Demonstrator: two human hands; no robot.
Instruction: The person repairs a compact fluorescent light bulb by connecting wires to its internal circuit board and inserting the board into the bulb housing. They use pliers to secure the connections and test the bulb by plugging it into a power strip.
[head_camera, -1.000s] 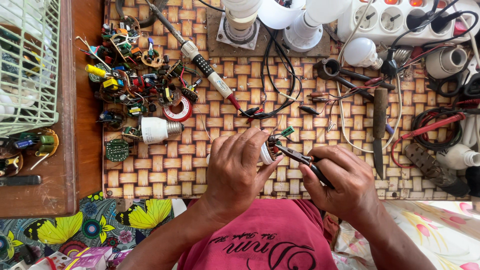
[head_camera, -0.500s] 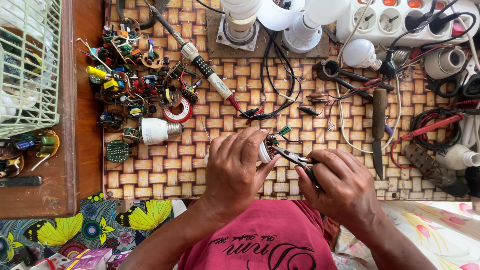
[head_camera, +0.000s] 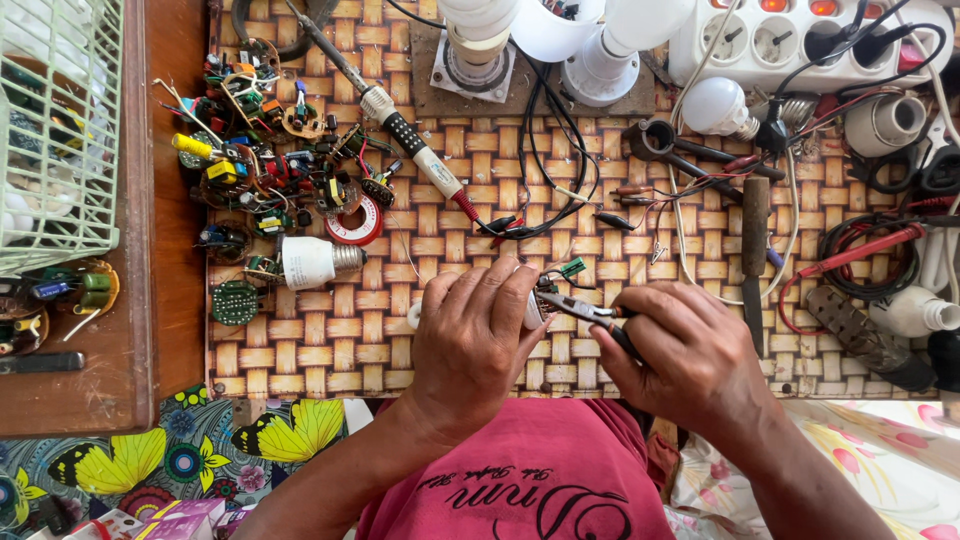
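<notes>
Woven yellow-brown matting (head_camera: 480, 330) covers the desk (head_camera: 175, 200), and both hands work just above its near edge. The left hand (head_camera: 475, 340) is curled around a small white bulb housing (head_camera: 530, 310), of which only a sliver shows past the fingers, with a bit of green circuit part (head_camera: 572, 267) sticking up from it. The right hand (head_camera: 690, 355) is clenched on the dark handles of a pair of pliers (head_camera: 580, 308); their tips reach left to the housing, though whether they pinch a wire or just touch it is hard to tell from here.

Just beyond the hands lie black leads (head_camera: 545, 190) and the red tip of a soldering iron (head_camera: 400, 130), which runs diagonally up to the left. Left of it sits a heap of coloured circuit scraps (head_camera: 270, 170), with a red tape roll (head_camera: 353, 224), a loose white lamp base (head_camera: 315, 262) and a round green LED board (head_camera: 235, 302) near it. To the right lie a dark-handled tool (head_camera: 755, 225) and a red cable (head_camera: 860, 250). Along the far edge stand white lamp holders (head_camera: 480, 40), a bulb (head_camera: 715, 105) and a white power strip (head_camera: 800, 45). A green wire basket (head_camera: 55, 130) sits at the far left.
</notes>
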